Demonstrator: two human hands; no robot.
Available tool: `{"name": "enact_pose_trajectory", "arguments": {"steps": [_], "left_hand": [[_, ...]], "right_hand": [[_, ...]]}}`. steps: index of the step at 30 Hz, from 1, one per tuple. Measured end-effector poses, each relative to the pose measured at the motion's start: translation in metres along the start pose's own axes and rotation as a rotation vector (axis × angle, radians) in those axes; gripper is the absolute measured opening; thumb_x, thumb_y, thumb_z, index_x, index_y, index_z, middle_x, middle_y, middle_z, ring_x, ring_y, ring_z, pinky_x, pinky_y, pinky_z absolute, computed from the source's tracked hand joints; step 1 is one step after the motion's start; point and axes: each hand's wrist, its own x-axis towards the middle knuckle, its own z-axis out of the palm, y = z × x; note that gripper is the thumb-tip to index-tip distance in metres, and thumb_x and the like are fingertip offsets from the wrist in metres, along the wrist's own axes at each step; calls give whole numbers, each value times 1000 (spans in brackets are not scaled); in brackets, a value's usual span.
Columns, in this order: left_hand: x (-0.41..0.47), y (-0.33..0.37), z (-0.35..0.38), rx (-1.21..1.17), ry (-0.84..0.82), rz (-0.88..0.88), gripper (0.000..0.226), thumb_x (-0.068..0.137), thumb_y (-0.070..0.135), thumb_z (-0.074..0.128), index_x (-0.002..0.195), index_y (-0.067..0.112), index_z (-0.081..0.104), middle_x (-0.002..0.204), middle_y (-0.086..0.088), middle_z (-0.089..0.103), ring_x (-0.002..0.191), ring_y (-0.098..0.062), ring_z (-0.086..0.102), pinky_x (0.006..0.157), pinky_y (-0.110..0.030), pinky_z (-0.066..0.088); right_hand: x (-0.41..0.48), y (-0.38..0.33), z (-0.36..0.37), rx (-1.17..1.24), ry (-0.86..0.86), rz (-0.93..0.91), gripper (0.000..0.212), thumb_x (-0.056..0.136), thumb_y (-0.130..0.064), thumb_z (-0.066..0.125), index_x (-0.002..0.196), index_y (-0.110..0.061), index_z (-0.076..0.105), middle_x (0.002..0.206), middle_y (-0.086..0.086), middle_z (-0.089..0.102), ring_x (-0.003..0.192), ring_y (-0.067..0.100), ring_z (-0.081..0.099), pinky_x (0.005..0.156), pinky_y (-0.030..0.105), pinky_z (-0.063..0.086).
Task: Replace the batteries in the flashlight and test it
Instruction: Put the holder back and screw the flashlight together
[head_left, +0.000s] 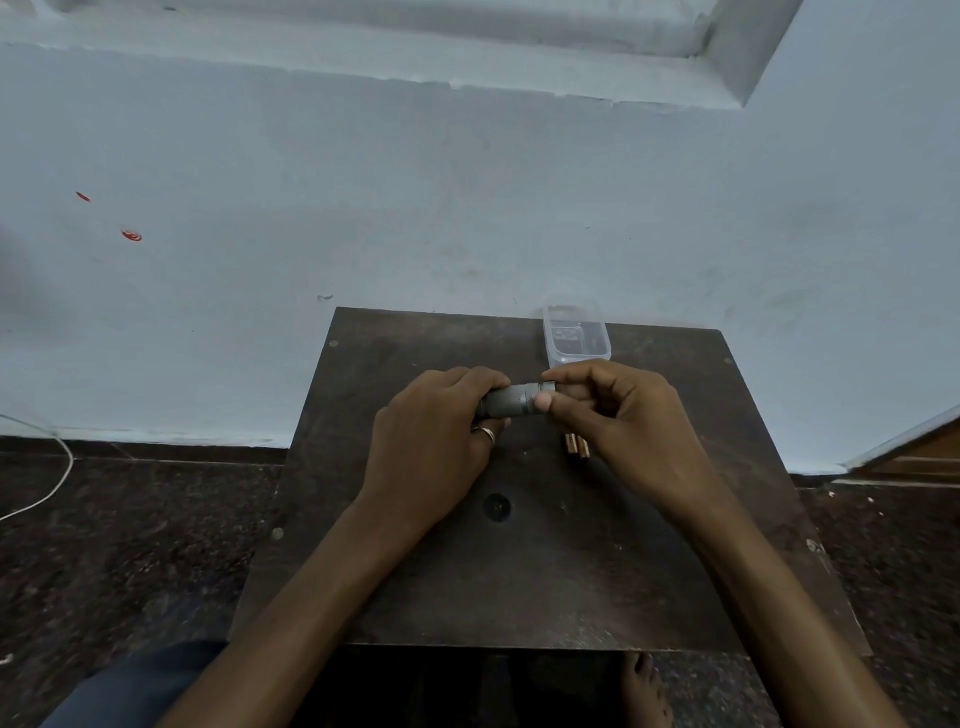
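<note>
A small grey flashlight lies level between both hands above the dark wooden table. My left hand, with a ring on one finger, grips its left part and hides that end. My right hand pinches its right end with thumb and fingers. Copper-coloured batteries lie on the table under my right hand, partly hidden by it. A round dark cap-like piece rests on the table nearer to me.
A clear plastic box with dark things inside stands at the table's far edge against the pale wall. A white cable lies on the dark floor at the left. My bare foot shows below the table's near edge.
</note>
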Motion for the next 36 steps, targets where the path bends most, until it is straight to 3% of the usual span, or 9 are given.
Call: {"name": "enact_pose_trajectory", "arguments": {"steps": [3, 9, 14, 17, 21, 26, 29, 31, 36], "left_hand": [[0, 1, 0, -12, -7, 11, 28, 80, 29, 72, 107, 34, 65, 99, 13, 70, 90, -13, 61, 69, -37, 53], [-1, 3, -2, -20, -4, 38, 30, 80, 26, 74, 109, 32, 66, 100, 14, 70, 92, -13, 62, 68, -35, 53], [-2, 3, -2, -28, -5, 47, 31, 80, 27, 74, 110, 33, 66, 102, 14, 70, 94, -12, 62, 70, -37, 55], [-1, 2, -3, -36, -3, 47, 30, 81, 26, 73, 108, 33, 66, 101, 14, 70, 93, -12, 61, 70, -39, 55], [1, 0, -3, -30, 4, 58, 29, 81, 24, 73, 108, 32, 66, 101, 13, 70, 94, -12, 62, 70, -38, 55], [0, 2, -4, -23, 34, 93, 31, 81, 24, 75, 111, 27, 68, 102, 9, 72, 94, -14, 64, 70, -34, 54], [0, 2, -5, -22, 47, 88, 31, 80, 24, 76, 110, 27, 68, 102, 10, 72, 94, -14, 64, 69, -31, 53], [0, 3, -5, -19, 48, 77, 31, 80, 24, 76, 110, 28, 68, 102, 11, 72, 94, -13, 64, 68, -29, 51], [-1, 4, -6, -16, 30, 58, 31, 80, 24, 75, 110, 30, 67, 102, 13, 71, 93, -12, 62, 68, -28, 49]], "right_hand": [[-1, -5, 1, -66, 4, 27, 18, 91, -40, 69, 84, -26, 76, 65, -1, 73, 58, 11, 69, 61, 27, 58], [-3, -12, 6, -215, 39, 100, 70, 92, -64, 50, 63, -2, 64, 54, 7, 68, 47, 14, 65, 60, 36, 56], [-4, -14, 6, -218, 40, 110, 76, 95, -65, 42, 59, -2, 63, 51, 9, 66, 47, 13, 65, 61, 35, 56], [-5, -15, 1, -195, -21, 79, 71, 94, -63, 48, 65, -1, 64, 56, 11, 67, 48, 12, 67, 60, 35, 54], [-5, -15, -6, -128, -147, 93, 46, 95, -50, 58, 69, -14, 69, 63, 4, 72, 55, 12, 70, 55, 29, 53], [-4, -15, -3, -94, -108, 130, 63, 95, -60, 50, 61, -11, 69, 52, 6, 68, 44, 14, 64, 52, 17, 49], [-4, -12, 0, -139, -68, 119, 67, 92, -66, 49, 64, -8, 68, 57, 9, 69, 50, 16, 67, 57, 26, 55], [-3, -9, 1, -153, 5, 77, 56, 90, -66, 54, 71, -15, 68, 65, 7, 69, 60, 17, 67, 62, 33, 55], [-4, -12, 7, -94, 110, -51, 21, 90, -44, 68, 79, -26, 69, 65, -12, 64, 61, 0, 59, 56, 8, 42]]}}
